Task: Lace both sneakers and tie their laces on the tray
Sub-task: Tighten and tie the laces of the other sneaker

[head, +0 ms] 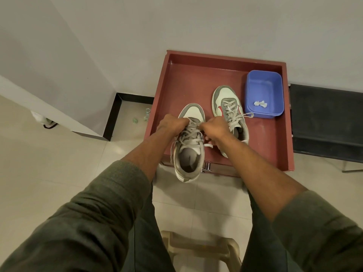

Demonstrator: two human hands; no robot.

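Both hands clamped on laces (191, 132) of near sneaker (189, 146): left hand (173, 122) on left strand, right hand (215, 127) on right. Sneaker sat at tray (196, 75) front edge, heel overhanging. 2nd sneaker (228, 107) inside tray w/ laces threaded, just beside blue tub (264, 93).

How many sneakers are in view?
2. One sneaker is at the tray's near edge, under both hands; the other sneaker lies beside the blue tub.
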